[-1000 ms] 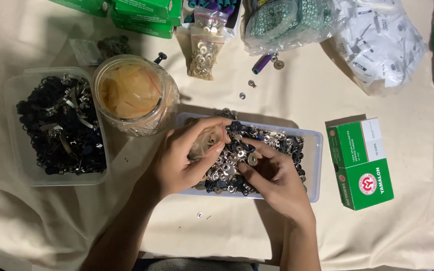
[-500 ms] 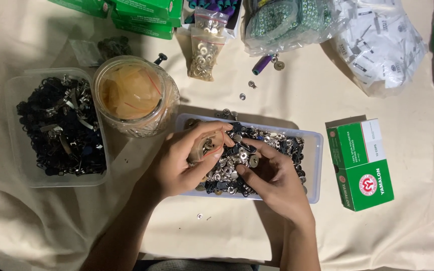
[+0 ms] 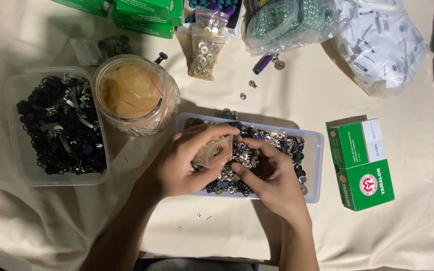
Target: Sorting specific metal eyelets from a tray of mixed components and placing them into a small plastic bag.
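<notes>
I find both hands working over the clear plastic tray (image 3: 315, 165) of mixed silver and black metal fasteners (image 3: 277, 145), which I take as my landmark. The left hand (image 3: 184, 163) sits over the tray's left half, fingers curled and pinching a small clear bag (image 3: 211, 153) of fasteners against the thumb. The right hand (image 3: 272, 180) sits over the tray's centre, fingertips pressed together on a small fastener at the bag's mouth; whether it is truly gripped I cannot tell.

In my judgement the step in hand is picking single fasteners out of the tray. The next move calls for a fine pinch and a steady bag.

Left of the tray stands a glass jar (image 3: 135, 95), and beyond that a second tray of dark clips (image 3: 59, 128). Right of the tray lies a green box (image 3: 360, 163).
</notes>
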